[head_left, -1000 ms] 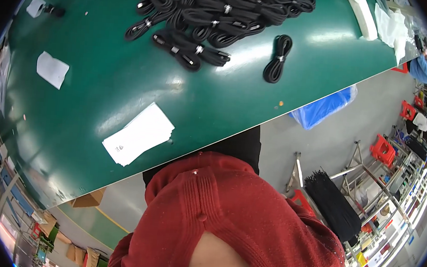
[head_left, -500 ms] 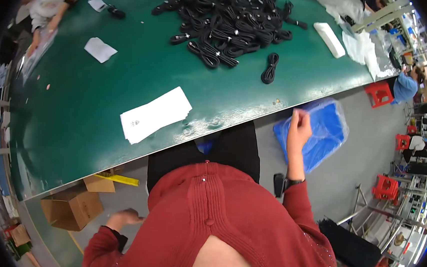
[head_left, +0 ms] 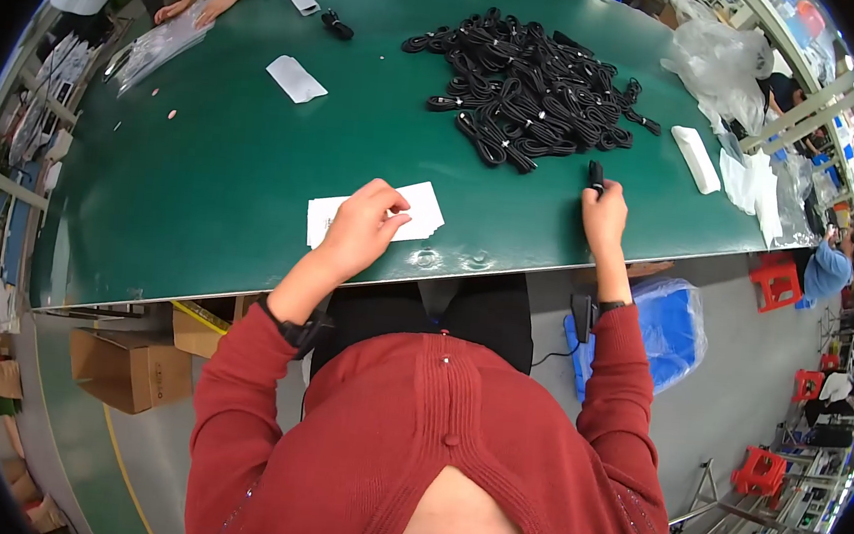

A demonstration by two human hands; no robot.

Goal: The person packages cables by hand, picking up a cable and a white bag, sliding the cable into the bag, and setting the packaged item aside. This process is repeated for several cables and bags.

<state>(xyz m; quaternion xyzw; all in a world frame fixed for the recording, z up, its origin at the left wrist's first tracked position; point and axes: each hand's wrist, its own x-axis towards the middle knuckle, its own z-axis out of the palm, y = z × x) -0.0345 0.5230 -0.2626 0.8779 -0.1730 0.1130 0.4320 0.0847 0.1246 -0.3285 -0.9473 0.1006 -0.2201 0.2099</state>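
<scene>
My left hand [head_left: 358,226] is over a fanned stack of white paper slips [head_left: 424,205] near the table's front edge. Its fingers are bent, with a gap between thumb and forefinger, and nothing shows in it. Whether the fingertips touch the top slip is hard to tell. To the right, my right hand [head_left: 604,219] is closed on a bundled black cable [head_left: 596,172], whose far end sticks up past the fingers. Beyond it lies a large heap of bundled black cables [head_left: 535,100].
The green table [head_left: 212,200] also bears folded white papers [head_left: 296,79], a single cable bundle [head_left: 337,25], a white roll [head_left: 695,160] and plastic bags [head_left: 719,59]. A co-worker's hands [head_left: 212,9] handle clear bags at far left. Below stand a blue lined bin [head_left: 671,331] and cardboard boxes [head_left: 128,369].
My left hand has come up from beside my body to the paper stack. My right hand has moved from over the blue bin to the table and taken hold of the lone cable bundle.
</scene>
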